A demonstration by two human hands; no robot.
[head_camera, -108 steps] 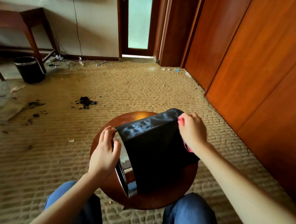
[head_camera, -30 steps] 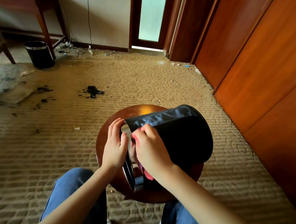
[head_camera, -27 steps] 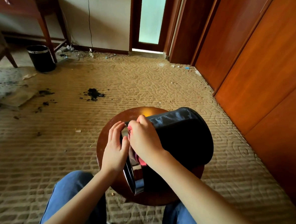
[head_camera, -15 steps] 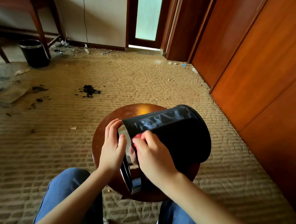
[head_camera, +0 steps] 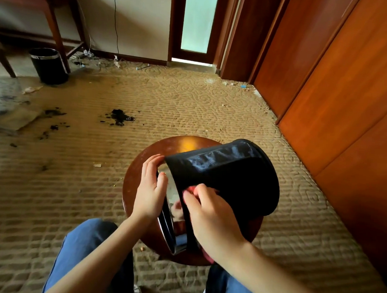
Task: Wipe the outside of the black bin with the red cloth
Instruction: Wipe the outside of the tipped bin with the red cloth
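The black bin lies tipped on its side on a round wooden stool, its chrome-rimmed mouth turned towards me and its base pointing away to the right. My left hand holds the rim at the mouth, fingers curled over its edge. My right hand grips the red cloth and presses it against the bin's outer wall just behind the rim. Only small bits of the cloth show between my fingers and below my wrist.
A second black bin stands by a wooden desk at the far left. Dark debris and scraps lie on the tan carpet. Wooden wardrobe doors run along the right. My knees in blue jeans flank the stool.
My right hand with the cloth slid from the bin's far base end to the wall near the rim, rubbing up and down there. The left hand kept hold of the rim.
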